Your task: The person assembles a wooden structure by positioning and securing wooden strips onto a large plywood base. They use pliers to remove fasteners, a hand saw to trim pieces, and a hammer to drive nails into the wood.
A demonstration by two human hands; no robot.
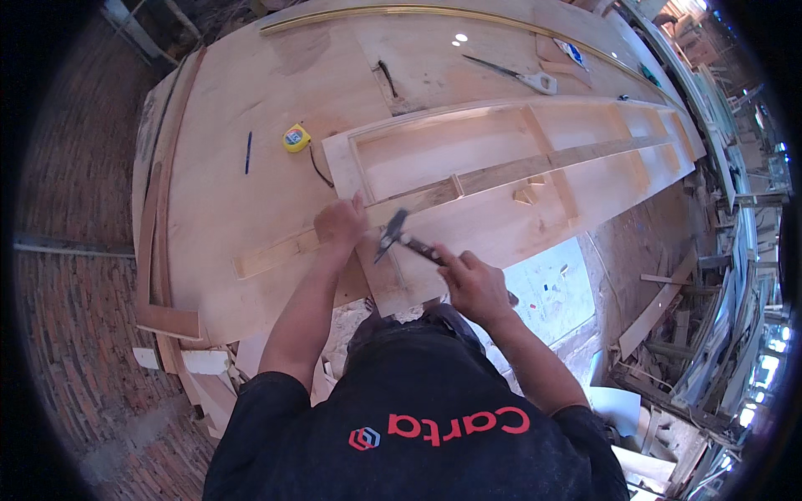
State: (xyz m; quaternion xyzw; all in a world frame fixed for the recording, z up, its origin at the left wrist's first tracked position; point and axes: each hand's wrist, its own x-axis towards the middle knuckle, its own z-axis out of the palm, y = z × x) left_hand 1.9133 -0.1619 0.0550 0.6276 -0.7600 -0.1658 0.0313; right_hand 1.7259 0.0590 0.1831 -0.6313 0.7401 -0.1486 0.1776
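Note:
My right hand [474,286] is wrapped round the dark handle of a hammer [391,234]. The hammer's metal head hangs over the near left part of a long, shallow wooden frame [338,159]. Closed into a fist with its thumb up, my left hand [341,222] rests over a long wooden strip [271,255] at the frame's left end. What its fingers pinch, if anything, is hidden. The strip runs lengthwise over the frame and sticks out past its left end. Crosspieces [535,125] divide the frame, and a small wood block [525,196] lies inside it.
On the plywood table [217,200] lie a yellow tape measure [296,138], a blue pen [248,153], a handsaw [535,81] and a long golden strip [376,11]. Narrow boards [159,225] line the left edge. Stacked timber [710,334] and offcuts stand at the right.

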